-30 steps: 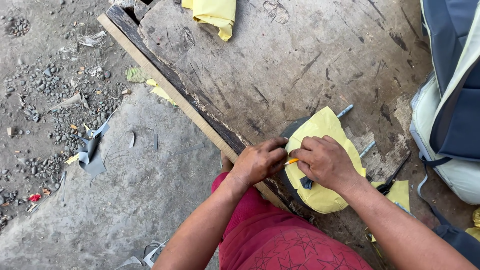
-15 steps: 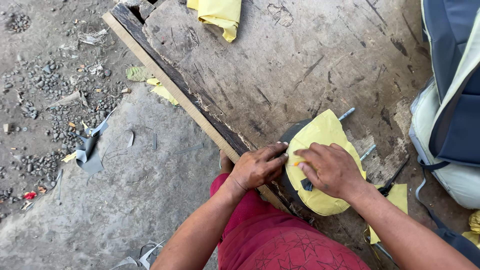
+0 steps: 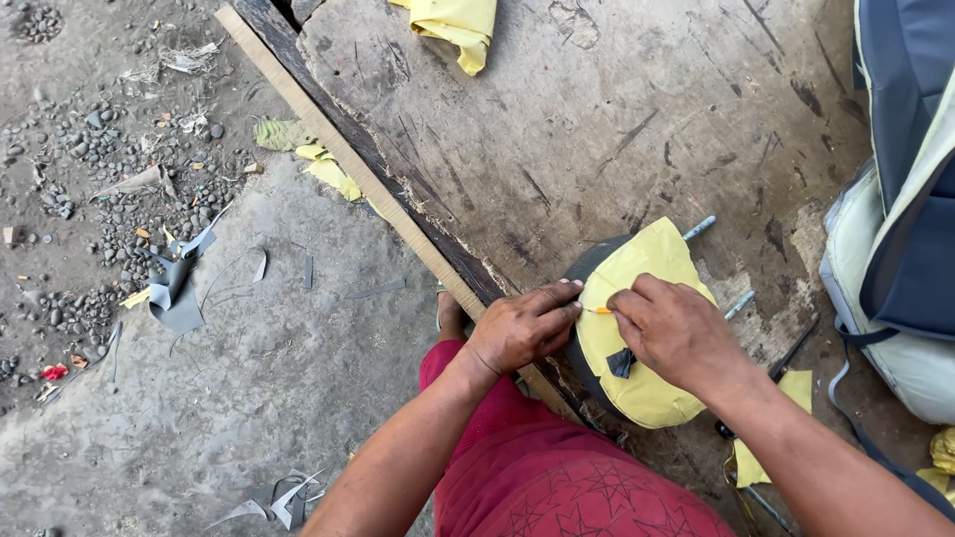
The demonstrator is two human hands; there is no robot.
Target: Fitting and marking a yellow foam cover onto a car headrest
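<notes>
A yellow cut-out piece (image 3: 645, 268) lies on top of a dark sheet (image 3: 587, 268) at the near edge of a worn wooden board (image 3: 617, 119). My left hand (image 3: 522, 326) presses down on the left edge of the yellow piece. My right hand (image 3: 676, 333) rests on the piece and pinches a small orange-tipped marking tool (image 3: 600, 310), its tip at the piece's left edge. A small dark notch (image 3: 621, 363) shows in the yellow piece below my right hand.
A backpack in blue and pale grey (image 3: 900, 229) stands at the right. Folded yellow material (image 3: 453, 22) lies at the board's far edge. Scissors (image 3: 766, 373) lie partly under my right wrist. Grey and yellow scraps (image 3: 177, 298) and gravel litter the concrete floor on the left.
Both hands have stayed on the yellow piece. My right hand has shifted slightly, and the orange tip now shows between the two hands.
</notes>
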